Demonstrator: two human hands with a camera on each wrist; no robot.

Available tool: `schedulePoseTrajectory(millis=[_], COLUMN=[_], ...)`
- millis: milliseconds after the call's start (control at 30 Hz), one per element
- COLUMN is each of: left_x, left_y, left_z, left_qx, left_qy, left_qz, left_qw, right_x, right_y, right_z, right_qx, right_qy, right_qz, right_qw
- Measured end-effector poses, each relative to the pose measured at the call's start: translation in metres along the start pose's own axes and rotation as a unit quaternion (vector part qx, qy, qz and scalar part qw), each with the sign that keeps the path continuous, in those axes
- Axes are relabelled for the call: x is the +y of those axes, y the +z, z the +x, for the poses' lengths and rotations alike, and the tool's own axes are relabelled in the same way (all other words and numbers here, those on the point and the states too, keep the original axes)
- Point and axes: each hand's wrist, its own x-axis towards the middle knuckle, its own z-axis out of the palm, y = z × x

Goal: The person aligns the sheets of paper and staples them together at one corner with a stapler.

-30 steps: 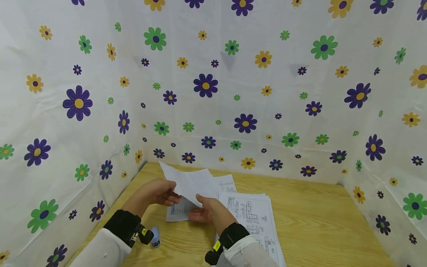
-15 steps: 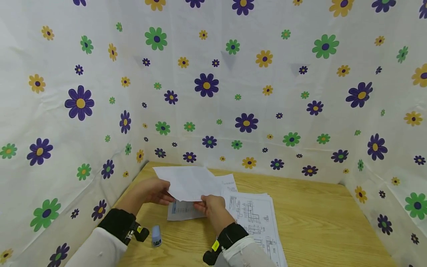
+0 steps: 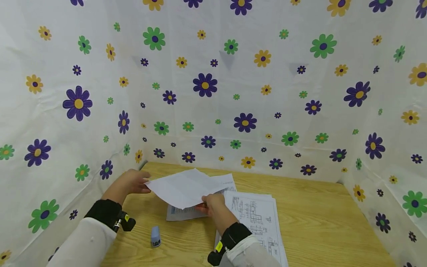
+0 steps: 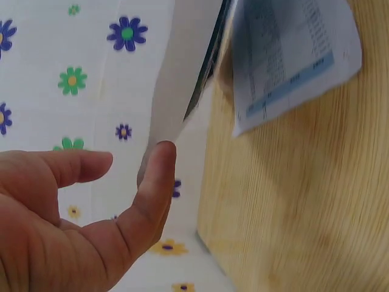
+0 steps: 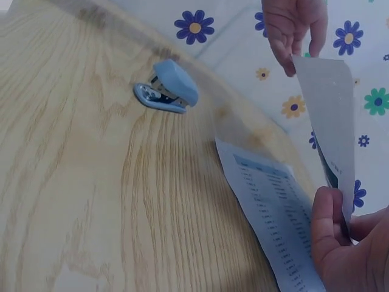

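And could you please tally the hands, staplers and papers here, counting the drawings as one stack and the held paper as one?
Hands: 2 (left hand, right hand)
Staplers: 1 (blue stapler)
Papers: 3 (held paper, printed list, stack of drawings)
Total: 6

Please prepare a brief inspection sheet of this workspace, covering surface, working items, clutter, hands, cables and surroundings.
Surface: light wood-grain table.
Job's things: held paper, raised above a printed sheet; stacked drawings lying to the right; small blue stapler standing nearer the person.
Clutter: nothing seen beyond these.
Hands: right hand pinches the paper's near edge; left hand is at its left corner, thumb and fingers apart.
Cables: nothing seen.
Surroundings: white flower-print cloth behind and at both sides.
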Motion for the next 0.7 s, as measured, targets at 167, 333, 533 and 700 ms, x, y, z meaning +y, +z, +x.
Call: schedulePoseTrajectory(millis=[167, 333, 533, 700], left_x=[0.001, 0.001, 0.001, -0.001], left_y=[-0.015, -0.014, 0.004, 0.029], left_z=[0.004, 0.004, 0.002, -0.001], left_qx=[-0.013, -0.064, -0.116, -0.114], left_qy=[-0.003, 0.001, 0.026, 0.059], left_qz=[0.055, 0.103, 0.104, 0.112], left_qw=[0.9984, 0.9926, 0.9874, 0.9854], right_x=[-0.003, -0.006, -0.018, -0.031], right_y=[-0.006, -0.018, -0.04, -0.056], right_z=[0.001, 0.003, 0.006, 0.006], right_qx=[-0.06, -0.115, -0.151, -0.185], right_qy=[-0.053, -0.112, -0.145, -0.163], right_qz=[-0.067, -0.15, -0.21, -0.244], right_qw=[0.995, 0.976, 0.955, 0.938])
